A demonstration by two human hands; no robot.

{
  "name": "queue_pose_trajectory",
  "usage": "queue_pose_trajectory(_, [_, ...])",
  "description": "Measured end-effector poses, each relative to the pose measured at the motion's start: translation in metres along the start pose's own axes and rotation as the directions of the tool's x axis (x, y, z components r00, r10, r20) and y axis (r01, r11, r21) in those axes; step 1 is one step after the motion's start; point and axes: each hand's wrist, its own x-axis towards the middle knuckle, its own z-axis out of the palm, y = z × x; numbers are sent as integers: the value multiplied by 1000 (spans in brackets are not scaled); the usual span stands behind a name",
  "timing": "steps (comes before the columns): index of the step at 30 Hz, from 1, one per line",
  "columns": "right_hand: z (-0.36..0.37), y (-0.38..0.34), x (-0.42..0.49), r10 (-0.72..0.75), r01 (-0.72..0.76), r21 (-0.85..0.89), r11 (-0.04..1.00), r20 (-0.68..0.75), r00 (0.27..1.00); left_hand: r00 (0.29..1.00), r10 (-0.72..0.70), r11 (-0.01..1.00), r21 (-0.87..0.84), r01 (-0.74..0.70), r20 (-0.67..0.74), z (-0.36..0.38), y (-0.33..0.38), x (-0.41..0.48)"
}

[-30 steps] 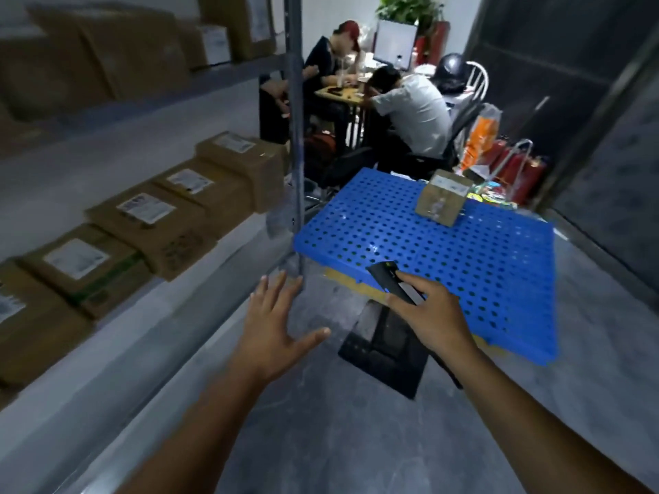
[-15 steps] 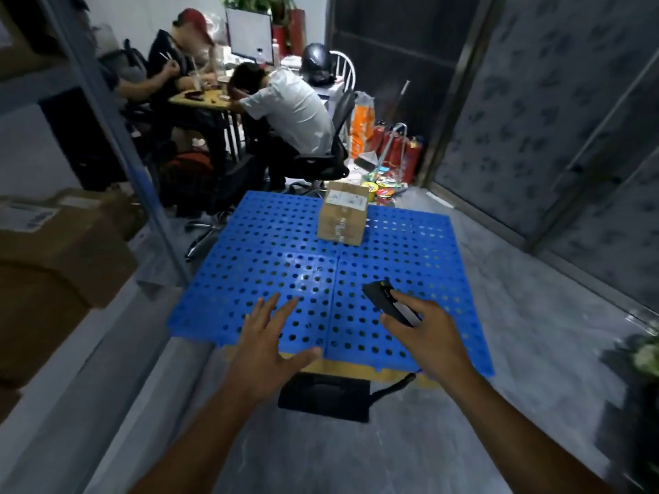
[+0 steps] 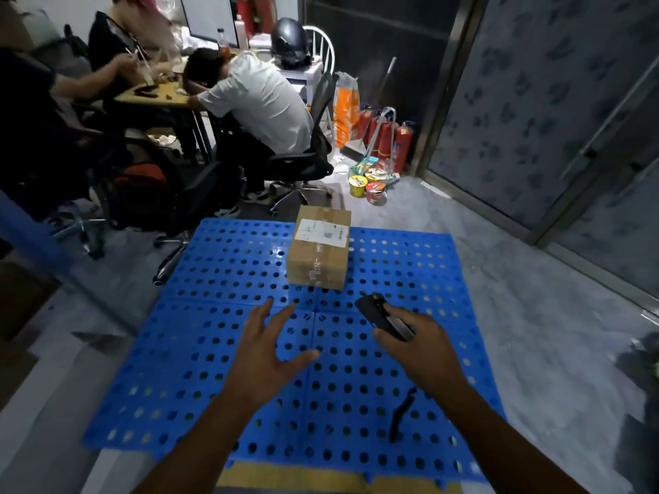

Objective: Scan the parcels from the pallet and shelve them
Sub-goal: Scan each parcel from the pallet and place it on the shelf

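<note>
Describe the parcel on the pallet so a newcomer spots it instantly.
Find the blue perforated pallet on the grey floor. Near its far edge stands a brown cardboard parcel. It is the only box there, with a white label on top.

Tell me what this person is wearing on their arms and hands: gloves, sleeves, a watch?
Nothing visible. The left hand and right hand are gloveless, with no rings or watch in view, and both forearms are bare to the frame's edge. A thin black strap dangles under the right forearm; where it attaches is unclear.
</note>
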Motion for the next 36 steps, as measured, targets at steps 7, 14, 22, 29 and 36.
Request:
queue_pose_trajectory(7, [-22, -2, 97, -94, 96, -41, 995, 61, 994, 999, -18, 999, -32, 17, -51, 8, 17, 74])
queue_pose_trajectory(14, [-14, -8, 162, -116, 124, -107, 987, 71, 991, 998, 3, 1000, -3, -3, -65, 8, 0, 151])
queue_pose_trajectory(22, [6, -1, 196, -9, 29, -241, 970, 81, 997, 998, -68, 997, 35, 68, 15, 33, -33, 227])
queue_pose_trajectory(29, [7, 3, 211, 17, 42, -363, 931, 159, 987, 998, -28, 999, 38, 30, -57, 55, -53, 238])
queue_pose_trajectory(36, [-13, -5, 216, -13, 174, -659, 732, 241, 970, 997, -25, 996, 80, 31, -73, 48, -52, 238])
